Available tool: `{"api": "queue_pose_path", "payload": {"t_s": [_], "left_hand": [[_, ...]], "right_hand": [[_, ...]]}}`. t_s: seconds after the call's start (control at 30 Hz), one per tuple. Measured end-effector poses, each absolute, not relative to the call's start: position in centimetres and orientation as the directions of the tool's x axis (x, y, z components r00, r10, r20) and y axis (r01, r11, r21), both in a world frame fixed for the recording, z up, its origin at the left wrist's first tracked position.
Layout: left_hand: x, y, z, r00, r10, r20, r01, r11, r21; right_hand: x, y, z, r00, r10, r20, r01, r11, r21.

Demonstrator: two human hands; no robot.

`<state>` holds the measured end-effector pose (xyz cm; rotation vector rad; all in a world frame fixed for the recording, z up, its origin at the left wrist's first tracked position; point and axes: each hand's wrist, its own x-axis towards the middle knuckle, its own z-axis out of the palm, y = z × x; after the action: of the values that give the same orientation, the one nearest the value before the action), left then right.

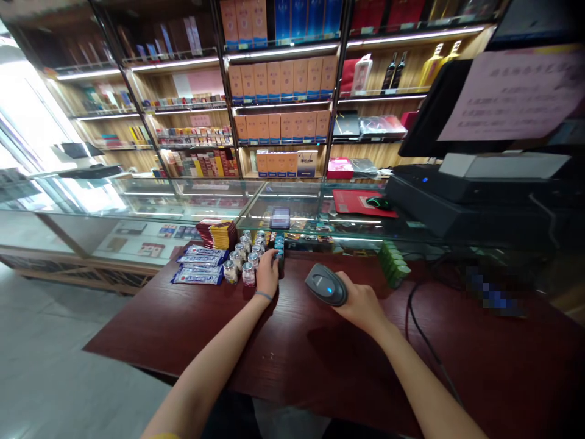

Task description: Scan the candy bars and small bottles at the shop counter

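Observation:
My right hand (361,303) is wrapped round the handle of a dark grey barcode scanner (326,285), whose blue light is lit; the scanner is held above the dark red wooden counter. On the left, my left hand (267,274) reaches in beside two rows of small clear jars with silvery lids (248,273). Its thumb and fingers look closed at the near end of a row of small blue packs (279,241); what lies between them is hidden. Left of the jars are blue-and-white wrapped bars (198,273), with a stack of red-and-yellow packets (218,233) behind.
A row of green cylindrical packs (393,264) stands right of the scanner, near a black cable (423,332). Behind the counter is a glass display case (196,204) with a red mat (354,203) and mouse (377,202) on top. A monitor (429,107) stands at right.

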<state>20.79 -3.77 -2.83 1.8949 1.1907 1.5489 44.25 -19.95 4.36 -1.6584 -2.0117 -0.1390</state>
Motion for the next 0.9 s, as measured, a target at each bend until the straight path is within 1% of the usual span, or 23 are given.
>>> {"api": "queue_pose_path", "payload": {"t_s": [0.1,0.27,0.53,0.6,0.7,0.77,0.83,0.9], "left_hand": [[21.0,-3.3,-2.5,0.014,0.782,0.623,0.345,-0.588,0.731],[21.1,-3.0,-2.5,0.014,0.78,0.625,0.342,-0.591,0.73],[21.1,-3.9,-2.0,0.026,0.77,0.637,0.378,-0.597,0.707],[21.2,-4.6,-1.5,0.029,0.742,0.67,0.395,-0.624,0.674],[21.8,-5.7,-0.8,0.058,0.651,0.757,0.415,-0.706,0.575],[22.9,-6.2,-0.3,0.101,0.599,0.794,0.393,-0.757,0.522],[24.7,-6.6,0.1,0.154,0.589,0.794,0.339,-0.786,0.518],[27.3,-6.9,0.6,0.212,0.613,0.761,0.257,-0.786,0.562]], "right_hand": [[44.4,-20.0,4.6,-0.091,0.89,0.448,0.937,0.228,-0.264],[44.6,-19.9,4.6,-0.066,0.897,0.437,0.926,0.218,-0.309],[45.2,-19.7,4.6,-0.012,0.887,0.461,0.935,0.174,-0.31],[45.7,-19.7,5.0,0.03,0.882,0.47,0.933,0.144,-0.33],[46.7,-19.9,6.0,0.122,0.863,0.49,0.924,0.081,-0.373],[47.7,-20.1,6.7,0.193,0.844,0.501,0.909,0.037,-0.414],[49.0,-20.4,7.3,0.28,0.82,0.499,0.886,-0.02,-0.464],[50.6,-20.7,7.8,0.368,0.79,0.491,0.852,-0.074,-0.518]]}}
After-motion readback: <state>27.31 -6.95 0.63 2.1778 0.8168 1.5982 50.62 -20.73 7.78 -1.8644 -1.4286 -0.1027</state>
